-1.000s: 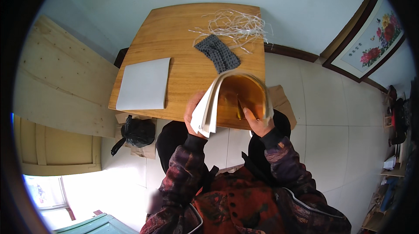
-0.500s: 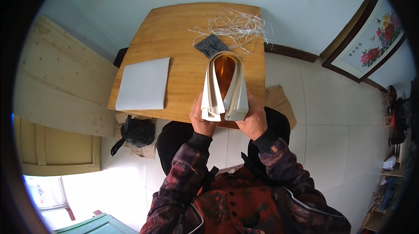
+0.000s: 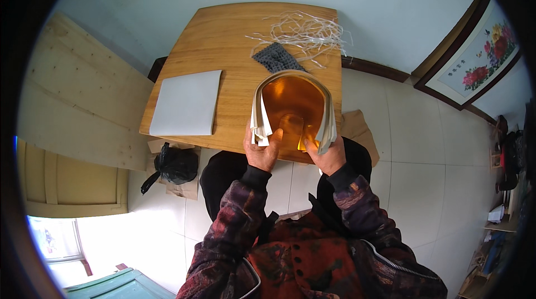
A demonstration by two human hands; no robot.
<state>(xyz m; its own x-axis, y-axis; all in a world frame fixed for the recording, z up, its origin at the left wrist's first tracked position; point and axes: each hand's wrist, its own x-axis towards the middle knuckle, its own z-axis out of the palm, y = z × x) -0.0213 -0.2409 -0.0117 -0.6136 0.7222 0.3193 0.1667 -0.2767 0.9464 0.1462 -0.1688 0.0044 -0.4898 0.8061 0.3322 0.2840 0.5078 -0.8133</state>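
Observation:
A thick stack of white paper sheets with a shiny gold face [image 3: 293, 97] is bent into an arch at the table's near right edge. My left hand [image 3: 261, 154] is closed on its left end, the thumb on the gold inner side. On the other end, my right hand [image 3: 328, 157] grips the sheets with its thumb also inside the curve. Some layers fan apart at both ends. Just beyond the arch lies a dark grey knitted cloth [image 3: 276, 57]. My fingers behind the stack are hidden.
A flat white sheet or pad [image 3: 187, 102] lies on the left of the wooden table [image 3: 229, 37]. Loose clear strands [image 3: 310, 34] are tangled at the far right corner. On the floor at left sits a black plastic bag [image 3: 176, 165]; brown cardboard [image 3: 362, 134] lies at right.
The stack has spread from a narrow loop into a wider arch, baring more gold inside. My hands have moved slightly apart, and both thumbs now show on the inner face.

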